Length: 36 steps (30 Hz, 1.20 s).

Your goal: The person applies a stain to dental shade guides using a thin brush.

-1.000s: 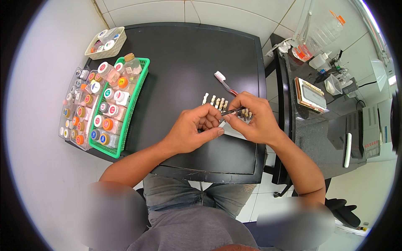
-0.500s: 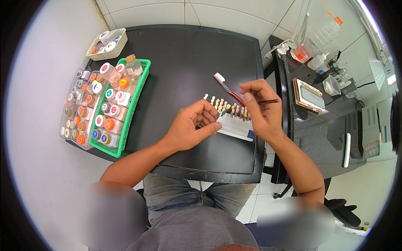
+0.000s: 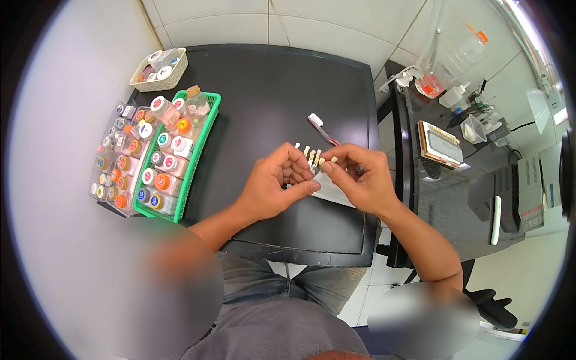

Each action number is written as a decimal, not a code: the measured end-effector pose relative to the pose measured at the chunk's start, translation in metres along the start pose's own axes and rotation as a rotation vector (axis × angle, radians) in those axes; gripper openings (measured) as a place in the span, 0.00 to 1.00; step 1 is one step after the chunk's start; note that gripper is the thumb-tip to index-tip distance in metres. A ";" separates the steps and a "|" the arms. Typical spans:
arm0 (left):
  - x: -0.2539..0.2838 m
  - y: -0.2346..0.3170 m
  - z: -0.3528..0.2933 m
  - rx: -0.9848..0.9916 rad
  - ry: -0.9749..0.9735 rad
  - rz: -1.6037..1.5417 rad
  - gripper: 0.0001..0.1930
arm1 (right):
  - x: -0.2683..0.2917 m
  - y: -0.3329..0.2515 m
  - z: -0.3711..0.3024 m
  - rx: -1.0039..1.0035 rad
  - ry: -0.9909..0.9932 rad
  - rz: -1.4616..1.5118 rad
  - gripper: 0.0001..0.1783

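Closely paired, the 2 hands work over a pale holder (image 3: 330, 191) on the black table (image 3: 270, 108), tooth-shaped tabs (image 3: 311, 154) in a row along its far side. The left hand (image 3: 273, 183) is curled, thumb and index finger narrow; the right hand (image 3: 364, 179) is bent, its thumb and index fingertips close together beside the tabs. I cannot tell what either grips. Best practice here: steady the wrists, press lightly, and keep knuckles clear of neighbouring tabs and the toothbrush (image 3: 320, 125) just beyond.
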<state>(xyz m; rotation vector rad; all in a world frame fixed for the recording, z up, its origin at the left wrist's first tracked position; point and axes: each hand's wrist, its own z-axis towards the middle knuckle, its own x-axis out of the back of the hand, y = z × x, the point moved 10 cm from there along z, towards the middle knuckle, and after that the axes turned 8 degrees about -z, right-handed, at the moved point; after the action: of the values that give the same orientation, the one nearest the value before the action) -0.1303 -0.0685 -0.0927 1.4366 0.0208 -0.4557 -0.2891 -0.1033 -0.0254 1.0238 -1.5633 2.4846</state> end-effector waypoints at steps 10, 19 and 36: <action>0.058 0.221 -0.065 -0.942 0.605 0.574 0.16 | 0.010 0.033 0.004 -0.103 0.109 0.267 0.09; 0.071 0.302 -0.107 -1.123 0.431 0.208 0.17 | 0.015 0.028 0.005 -0.096 0.118 0.273 0.09; 0.084 0.310 -0.088 -1.056 0.371 0.078 0.21 | 0.013 0.026 0.005 -0.094 0.082 0.205 0.10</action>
<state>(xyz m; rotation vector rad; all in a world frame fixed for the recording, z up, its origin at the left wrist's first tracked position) 0.0667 0.0105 0.1640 0.4556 0.4388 -0.0592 -0.3059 -0.1246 -0.0372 0.7746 -1.8232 2.5138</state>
